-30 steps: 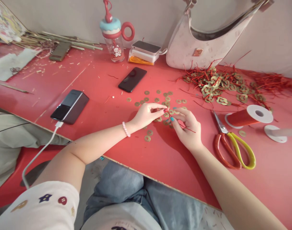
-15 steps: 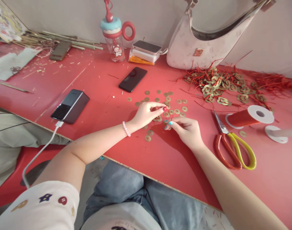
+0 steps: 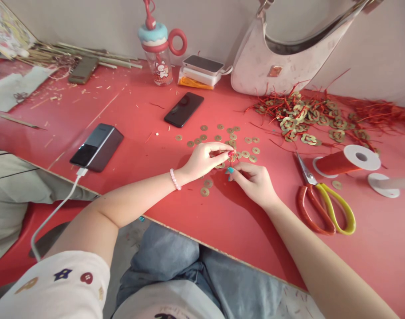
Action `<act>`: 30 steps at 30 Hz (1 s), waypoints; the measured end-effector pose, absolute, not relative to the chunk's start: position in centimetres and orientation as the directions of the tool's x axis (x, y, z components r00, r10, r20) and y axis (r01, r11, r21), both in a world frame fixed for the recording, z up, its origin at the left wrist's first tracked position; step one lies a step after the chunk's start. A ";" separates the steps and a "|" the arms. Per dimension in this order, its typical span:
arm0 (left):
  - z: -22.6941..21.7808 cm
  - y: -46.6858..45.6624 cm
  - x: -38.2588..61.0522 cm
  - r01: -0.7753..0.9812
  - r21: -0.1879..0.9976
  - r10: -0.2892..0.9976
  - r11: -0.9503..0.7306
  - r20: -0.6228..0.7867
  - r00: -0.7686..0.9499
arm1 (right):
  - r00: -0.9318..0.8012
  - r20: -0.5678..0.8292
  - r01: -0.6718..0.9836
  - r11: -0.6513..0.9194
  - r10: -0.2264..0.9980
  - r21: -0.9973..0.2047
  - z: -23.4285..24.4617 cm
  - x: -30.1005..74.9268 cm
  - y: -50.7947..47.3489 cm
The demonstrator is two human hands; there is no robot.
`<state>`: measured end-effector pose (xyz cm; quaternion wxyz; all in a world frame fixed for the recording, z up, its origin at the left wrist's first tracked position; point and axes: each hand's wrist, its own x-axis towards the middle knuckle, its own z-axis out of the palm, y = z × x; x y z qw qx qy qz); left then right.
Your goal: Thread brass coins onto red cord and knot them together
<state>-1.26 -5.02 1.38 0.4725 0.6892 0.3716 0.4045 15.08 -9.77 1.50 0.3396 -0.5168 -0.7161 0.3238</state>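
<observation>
Several loose brass coins (image 3: 218,138) lie scattered on the red table (image 3: 189,208). My left hand (image 3: 205,159) is pinched on a small coin with red string at its fingertips, just above the coins. My right hand (image 3: 253,181) sits close beside it, fingers curled and pinching the red string. The fingertips of both hands almost touch. What exactly lies between them is small and partly hidden.
A pile of strung coins with red threads (image 3: 308,117) lies at the back right. A red thread spool (image 3: 348,160) and red-and-yellow scissors (image 3: 322,199) lie right of my hands. A black phone (image 3: 184,109), a power bank (image 3: 97,147), a bottle (image 3: 157,48) and a pink handbag (image 3: 289,57) stand behind.
My right hand has drawn back toward me and slightly left, pulling on the string. My left hand has stayed nearly still over the coins.
</observation>
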 end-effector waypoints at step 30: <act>1.8 -5.2 -1.2 0.152 0.908 0.850 -0.390 0.291 0.439 | -0.048 0.215 0.509 0.209 0.975 -0.835 1.3 15.0 -9.7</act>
